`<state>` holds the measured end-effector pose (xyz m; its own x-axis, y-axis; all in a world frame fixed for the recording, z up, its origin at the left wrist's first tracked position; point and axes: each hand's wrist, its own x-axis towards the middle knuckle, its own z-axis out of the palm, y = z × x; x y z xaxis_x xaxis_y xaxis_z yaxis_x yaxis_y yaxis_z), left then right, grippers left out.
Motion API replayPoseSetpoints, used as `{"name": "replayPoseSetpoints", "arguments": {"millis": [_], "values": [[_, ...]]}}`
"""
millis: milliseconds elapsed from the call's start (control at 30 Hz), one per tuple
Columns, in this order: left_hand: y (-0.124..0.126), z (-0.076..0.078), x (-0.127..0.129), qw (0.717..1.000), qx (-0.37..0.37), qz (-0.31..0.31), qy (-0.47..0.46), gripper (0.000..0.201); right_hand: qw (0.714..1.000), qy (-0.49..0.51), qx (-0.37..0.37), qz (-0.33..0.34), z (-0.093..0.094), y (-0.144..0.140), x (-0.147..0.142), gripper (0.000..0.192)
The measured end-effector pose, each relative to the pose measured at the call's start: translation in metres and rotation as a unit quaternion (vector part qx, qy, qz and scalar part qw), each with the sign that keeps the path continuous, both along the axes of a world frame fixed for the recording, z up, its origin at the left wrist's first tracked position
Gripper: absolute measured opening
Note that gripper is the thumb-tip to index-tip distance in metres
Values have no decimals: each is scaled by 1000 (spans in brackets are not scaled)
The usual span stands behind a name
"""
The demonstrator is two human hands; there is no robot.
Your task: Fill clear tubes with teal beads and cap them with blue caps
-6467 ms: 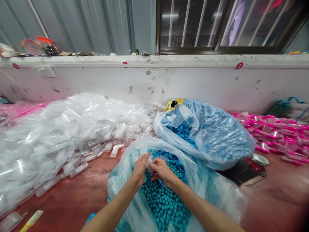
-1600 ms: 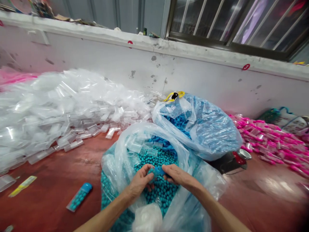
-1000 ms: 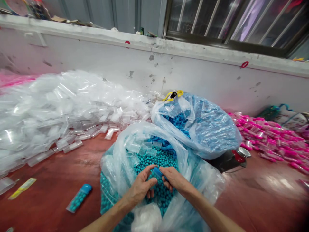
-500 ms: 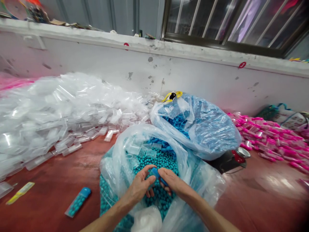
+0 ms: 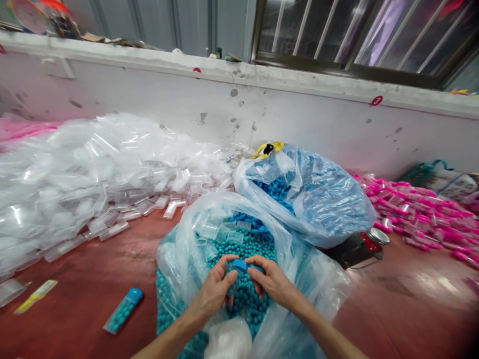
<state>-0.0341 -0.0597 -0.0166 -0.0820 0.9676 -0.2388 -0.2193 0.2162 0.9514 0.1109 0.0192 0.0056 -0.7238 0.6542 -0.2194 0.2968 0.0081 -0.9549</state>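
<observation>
Small blue cap (image 5: 240, 266) being pinched by fingers of left hand (image 5: 215, 293) and right hand (image 5: 275, 284) over bag of beads (image 5: 247, 299). Cap judged light, stiff, slippery; best being gripped at edges.

A small red round mark (image 5: 376, 100) on the white wall ledge, up and well right of the right hand (image 5: 275, 283), appears to read "3"; another red mark (image 5: 196, 70) above the left hand (image 5: 215, 294) is too small to read

Red floor (image 5: 93, 279); bead bags (image 5: 179, 259); clear sleeves (image 5: 75, 174)
</observation>
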Motion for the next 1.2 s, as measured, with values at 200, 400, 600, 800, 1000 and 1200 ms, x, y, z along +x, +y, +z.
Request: {"name": "replayPoseSetpoints", "arguments": {"millis": [200, 400, 600, 800, 1000, 1200], "values": [[-4, 5, 2, 999, -18, -19, -47, 66, 981, -12, 173, -88, 3, -14, -2, 21], [-5, 0, 6, 997, -23, -7, -74, 55, 971, 10, 232, -57, 5, -19, -1, 22], [-4, -1, 12, 999, -8, 24, -31, 44, 954, 8, 297, -40, -1, -25, 0, 24], [-2, 5, 1, 997, 22, -65, 22, 40, 998, 42, -53, -1, 10, -1, 8, 19], [-2, 7, 0, 994, 24, -70, 78, 39, 988, 62, -23, -140, 7, 3, -6, 51], [-3, 13, 6, 996, 2, 11, 92, 50, 978, -64, 197, 19, 12, -24, -10, 62]]}}
